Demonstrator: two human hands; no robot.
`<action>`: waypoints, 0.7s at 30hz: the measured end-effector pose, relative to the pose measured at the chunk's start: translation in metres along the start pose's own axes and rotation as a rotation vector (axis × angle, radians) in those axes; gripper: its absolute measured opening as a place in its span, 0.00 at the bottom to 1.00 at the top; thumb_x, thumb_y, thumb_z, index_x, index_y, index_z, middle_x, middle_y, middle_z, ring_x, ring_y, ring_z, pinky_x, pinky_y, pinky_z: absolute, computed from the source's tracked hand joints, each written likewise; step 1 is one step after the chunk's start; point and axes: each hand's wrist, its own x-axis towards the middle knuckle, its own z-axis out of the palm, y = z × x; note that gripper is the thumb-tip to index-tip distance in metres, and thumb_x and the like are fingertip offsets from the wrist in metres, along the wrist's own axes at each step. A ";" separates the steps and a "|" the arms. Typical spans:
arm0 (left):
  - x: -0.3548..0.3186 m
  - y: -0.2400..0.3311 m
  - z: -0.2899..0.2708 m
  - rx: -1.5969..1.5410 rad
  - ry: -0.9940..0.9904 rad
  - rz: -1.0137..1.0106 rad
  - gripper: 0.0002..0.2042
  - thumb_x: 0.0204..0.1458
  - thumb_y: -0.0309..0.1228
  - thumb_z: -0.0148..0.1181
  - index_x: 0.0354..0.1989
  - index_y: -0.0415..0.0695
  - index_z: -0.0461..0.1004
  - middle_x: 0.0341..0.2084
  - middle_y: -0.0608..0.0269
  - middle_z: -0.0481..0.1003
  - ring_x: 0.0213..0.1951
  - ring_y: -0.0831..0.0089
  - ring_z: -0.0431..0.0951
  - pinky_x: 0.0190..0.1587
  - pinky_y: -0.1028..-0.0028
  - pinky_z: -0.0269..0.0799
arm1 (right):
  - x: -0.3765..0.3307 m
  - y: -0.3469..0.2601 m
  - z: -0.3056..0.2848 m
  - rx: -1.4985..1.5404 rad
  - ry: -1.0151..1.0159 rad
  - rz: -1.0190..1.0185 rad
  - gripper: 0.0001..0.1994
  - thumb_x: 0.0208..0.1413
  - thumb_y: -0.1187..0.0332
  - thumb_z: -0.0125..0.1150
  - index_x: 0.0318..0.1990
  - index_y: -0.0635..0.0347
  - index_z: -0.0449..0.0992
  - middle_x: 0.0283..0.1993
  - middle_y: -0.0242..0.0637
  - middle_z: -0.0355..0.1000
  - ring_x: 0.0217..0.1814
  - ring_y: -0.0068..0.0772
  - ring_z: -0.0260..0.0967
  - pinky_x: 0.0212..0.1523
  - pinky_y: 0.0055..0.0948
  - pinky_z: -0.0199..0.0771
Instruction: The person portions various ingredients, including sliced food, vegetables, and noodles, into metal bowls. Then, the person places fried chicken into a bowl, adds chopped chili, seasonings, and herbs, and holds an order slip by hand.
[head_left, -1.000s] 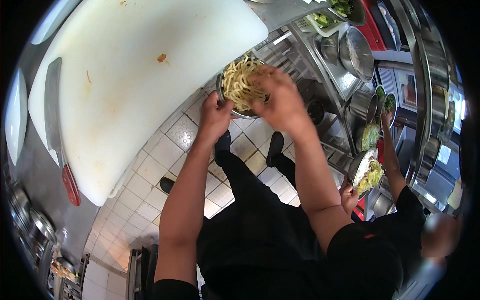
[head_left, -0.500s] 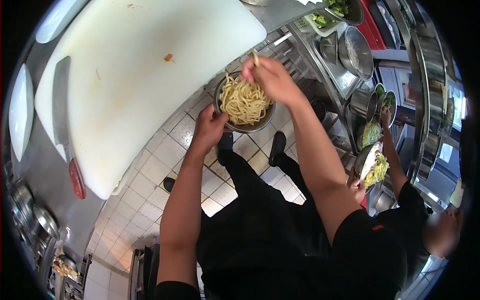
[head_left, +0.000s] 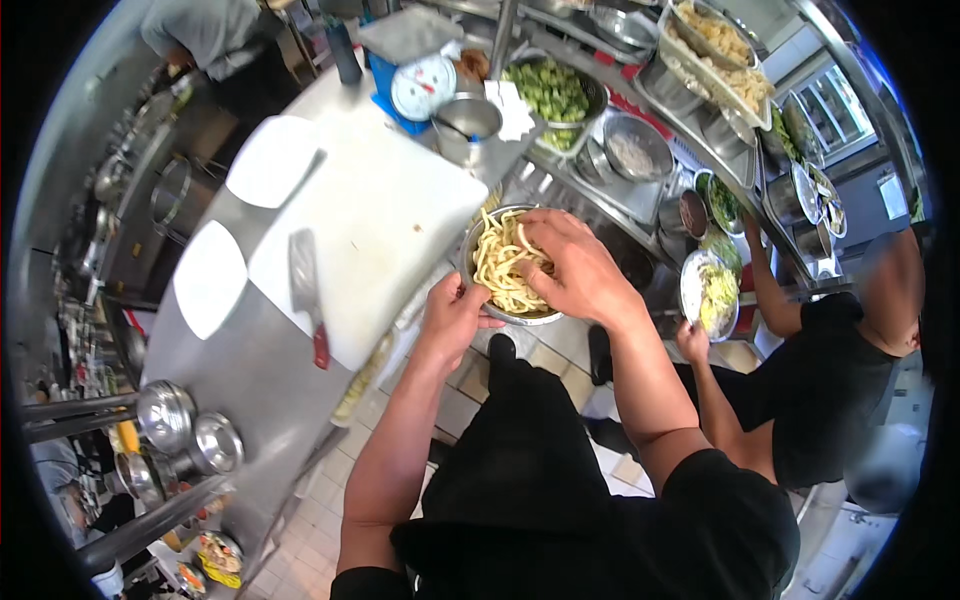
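A metal bowl point(head_left: 536, 319) heaped with thick pale noodles point(head_left: 494, 258) is held in front of me, beside the cutting board's right edge. My left hand point(head_left: 453, 318) grips its near-left rim, thumb on top and fingers beneath. My right hand point(head_left: 583, 268) lies over the noodles, closed around some of them between thumb and fingers. The fingertips are partly buried, so how many noodles it grasps is hidden.
To the left lies a white cutting board point(head_left: 385, 235) with a red-handled knife point(head_left: 304, 280) and white plates point(head_left: 210, 278). Behind stand a scale point(head_left: 421, 92) and a pan of chopped greens point(head_left: 549, 92). A co-worker point(head_left: 830, 345) at right holds a plate of food point(head_left: 713, 298).
My right hand has come down into the noodles from a raised pinch holding a noodle. The view has shifted, showing more of the counter's far end. My left hand keeps the rim.
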 end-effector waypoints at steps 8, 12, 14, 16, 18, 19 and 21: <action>0.106 0.202 -0.018 0.145 -0.004 0.258 0.11 0.60 0.25 0.54 0.47 0.30 0.71 0.41 0.49 0.79 0.38 0.61 0.84 0.44 0.65 0.85 | 0.144 -0.001 -0.068 0.051 0.452 -0.147 0.16 0.59 0.63 0.66 0.49 0.64 0.81 0.58 0.52 0.74 0.61 0.57 0.70 0.61 0.45 0.70; 0.199 0.279 -0.037 0.192 0.134 0.284 0.10 0.59 0.23 0.51 0.46 0.28 0.69 0.42 0.46 0.77 0.41 0.59 0.83 0.51 0.62 0.84 | 0.154 0.061 -0.054 0.156 0.480 -0.026 0.11 0.60 0.66 0.67 0.46 0.63 0.80 0.56 0.50 0.76 0.57 0.51 0.75 0.54 0.38 0.75; 0.234 0.301 -0.040 0.186 0.160 0.278 0.12 0.60 0.22 0.52 0.48 0.27 0.68 0.44 0.44 0.76 0.43 0.57 0.82 0.50 0.63 0.85 | 0.132 0.096 -0.034 0.183 0.423 0.082 0.10 0.61 0.67 0.66 0.45 0.63 0.81 0.54 0.49 0.76 0.55 0.49 0.76 0.51 0.35 0.76; 0.263 0.310 -0.052 0.167 0.179 0.252 0.12 0.60 0.21 0.52 0.50 0.26 0.67 0.44 0.45 0.76 0.44 0.57 0.82 0.51 0.64 0.85 | 0.110 0.123 -0.014 0.281 0.375 0.187 0.09 0.62 0.67 0.65 0.44 0.63 0.81 0.50 0.47 0.78 0.52 0.45 0.77 0.49 0.33 0.76; 0.281 0.314 -0.059 0.153 0.212 0.237 0.13 0.61 0.20 0.52 0.51 0.25 0.67 0.45 0.43 0.75 0.46 0.56 0.82 0.52 0.64 0.85 | 0.082 0.153 0.002 0.341 0.298 0.307 0.09 0.63 0.67 0.65 0.43 0.63 0.81 0.45 0.45 0.79 0.49 0.38 0.77 0.47 0.31 0.75; 0.288 0.314 -0.067 0.132 0.215 0.227 0.13 0.61 0.21 0.52 0.51 0.25 0.68 0.46 0.43 0.76 0.45 0.56 0.83 0.52 0.65 0.85 | 0.070 0.169 0.009 0.309 0.252 0.338 0.09 0.63 0.67 0.65 0.43 0.64 0.81 0.43 0.43 0.79 0.48 0.35 0.77 0.47 0.31 0.75; 0.297 0.312 -0.078 0.106 0.217 0.207 0.13 0.62 0.21 0.52 0.51 0.26 0.68 0.46 0.42 0.76 0.45 0.56 0.83 0.52 0.65 0.85 | 0.050 0.187 0.015 0.345 0.166 0.456 0.09 0.63 0.66 0.65 0.43 0.64 0.81 0.43 0.43 0.79 0.47 0.32 0.77 0.47 0.30 0.75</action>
